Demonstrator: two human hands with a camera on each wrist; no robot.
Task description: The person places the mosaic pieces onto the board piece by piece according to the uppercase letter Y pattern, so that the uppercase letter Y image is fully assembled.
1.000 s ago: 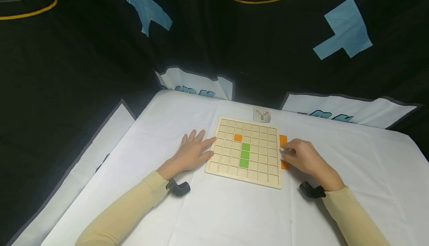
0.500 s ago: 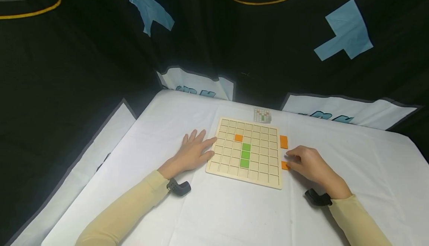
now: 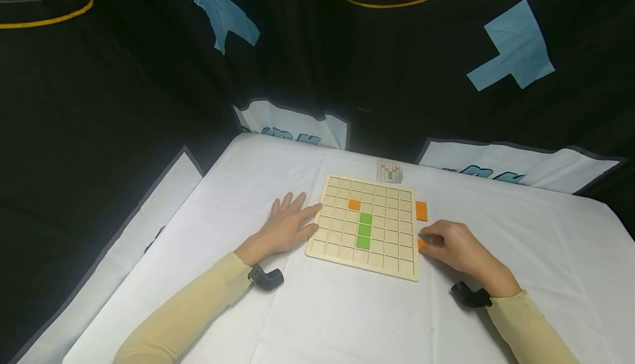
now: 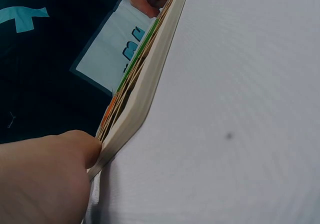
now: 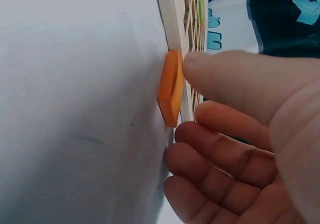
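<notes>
A pale wooden grid board (image 3: 342, 251) lies on the white table, with one orange tile (image 3: 354, 204) and a column of green tiles (image 3: 364, 230) set in its squares. My left hand (image 3: 283, 229) is spread, its thumb and index finger resting on the board's left edge. Off the right edge, my right hand (image 3: 453, 245) is low over a loose orange tile (image 5: 169, 91). In the right wrist view its thumb lies against or just over that tile; the other fingers are loosely bent and apart from it. Another loose orange tile (image 3: 421, 211) lies farther up beside the board.
A small printed grid card (image 3: 389, 171) lies behind the board, near the table's far edge. The white tablecloth (image 3: 357, 320) has light creases. A dark curtain (image 3: 317, 60) with blue patches hangs behind the table.
My right hand has moved toward me along the board's right edge, uncovering the farther orange tile, then slightly back leftward over the nearer one. The left hand stays in place.
</notes>
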